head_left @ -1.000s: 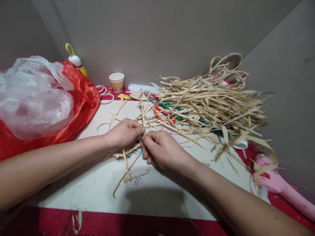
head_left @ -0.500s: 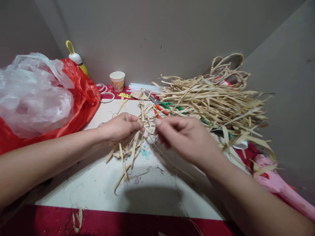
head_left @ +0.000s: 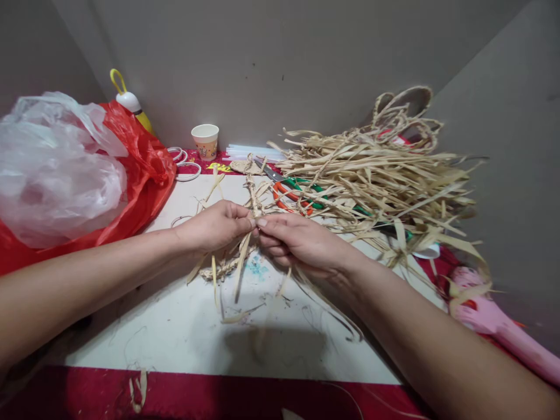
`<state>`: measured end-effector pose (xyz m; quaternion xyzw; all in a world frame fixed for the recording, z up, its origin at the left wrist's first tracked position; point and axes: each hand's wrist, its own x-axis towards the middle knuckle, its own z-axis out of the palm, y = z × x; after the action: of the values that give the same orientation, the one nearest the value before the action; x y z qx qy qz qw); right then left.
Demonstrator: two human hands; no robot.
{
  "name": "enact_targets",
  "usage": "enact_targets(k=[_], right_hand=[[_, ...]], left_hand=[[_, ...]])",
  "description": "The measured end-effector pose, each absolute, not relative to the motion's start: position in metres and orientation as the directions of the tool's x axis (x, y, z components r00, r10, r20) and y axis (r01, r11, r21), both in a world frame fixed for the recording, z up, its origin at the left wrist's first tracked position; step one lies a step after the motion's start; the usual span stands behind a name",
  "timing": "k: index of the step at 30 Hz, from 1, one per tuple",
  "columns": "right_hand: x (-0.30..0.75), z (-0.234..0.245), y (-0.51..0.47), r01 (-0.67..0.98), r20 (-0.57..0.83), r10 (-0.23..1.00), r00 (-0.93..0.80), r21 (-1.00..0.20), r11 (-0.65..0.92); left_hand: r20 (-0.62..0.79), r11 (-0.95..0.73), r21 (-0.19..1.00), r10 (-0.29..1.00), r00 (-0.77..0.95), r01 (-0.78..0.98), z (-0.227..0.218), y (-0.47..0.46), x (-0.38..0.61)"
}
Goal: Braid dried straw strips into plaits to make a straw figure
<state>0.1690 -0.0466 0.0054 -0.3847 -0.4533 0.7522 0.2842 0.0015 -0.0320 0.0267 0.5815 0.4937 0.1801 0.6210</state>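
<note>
1. My left hand (head_left: pixel 214 227) and right hand (head_left: pixel 301 242) pinch the braided straw (head_left: pixel 252 195) where they meet, mid-board.
2. Its stem and curved edge look formed; loose ends (head_left: pixel 241 268) hang unbraided.
3. Scissors (head_left: pixel 278 197) and a straw pile (head_left: pixel 367 169) crowd beyond my right hand; trailing strands (head_left: pixel 326 303) could tangle.

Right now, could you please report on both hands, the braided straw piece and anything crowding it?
Left hand and right hand pinched together on braided straw piece. Loose strands trailing below. Scissors close by, beyond right hand.
</note>
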Motion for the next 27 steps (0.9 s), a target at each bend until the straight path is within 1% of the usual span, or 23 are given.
enact_targets(k=[2,4,6,10,13,18,21,24,27], right_hand=[[0.172,0.005,-0.044,0.009,-0.314,0.793,-0.522,-0.932,-0.363],[0.174,0.004,-0.043,0.061,-0.321,0.789,-0.524,-0.938,-0.342],[0.174,0.002,-0.041,0.050,-0.347,0.761,-0.548,-0.922,-0.384],[0.173,-0.001,-0.039,-0.017,-0.416,0.685,-0.598,-0.848,-0.530],[0.170,-0.002,-0.039,-0.035,-0.441,0.684,-0.581,-0.826,-0.562],[0.164,-0.004,-0.043,-0.019,-0.445,0.736,-0.510,-0.850,-0.526],[0.160,-0.005,-0.045,-0.017,-0.422,0.771,-0.476,-0.872,-0.488],[0.157,-0.005,-0.048,-0.042,-0.420,0.787,-0.452,-0.871,-0.489],[0.157,-0.004,-0.050,-0.085,-0.427,0.785,-0.449,-0.854,-0.513]], left_hand=[[-0.389,0.219,0.902,0.787,0.480,0.372,0.027,-0.031,0.001],[-0.375,0.169,0.900,0.769,0.517,0.401,0.028,-0.030,0.000],[-0.360,0.111,0.892,0.760,0.540,0.439,0.028,-0.029,-0.001],[-0.326,-0.011,0.857,0.762,0.559,0.515,0.029,-0.030,-0.003],[-0.332,-0.046,0.837,0.749,0.574,0.545,0.029,-0.030,-0.004],[-0.387,-0.009,0.817,0.732,0.561,0.577,0.030,-0.028,-0.004],[-0.451,0.076,0.809,0.716,0.533,0.583,0.033,-0.027,-0.001],[-0.520,0.172,0.792,0.693,0.499,0.586,0.036,-0.027,0.003],[-0.531,0.155,0.756,0.713,0.457,0.637,0.041,-0.027,0.007]])
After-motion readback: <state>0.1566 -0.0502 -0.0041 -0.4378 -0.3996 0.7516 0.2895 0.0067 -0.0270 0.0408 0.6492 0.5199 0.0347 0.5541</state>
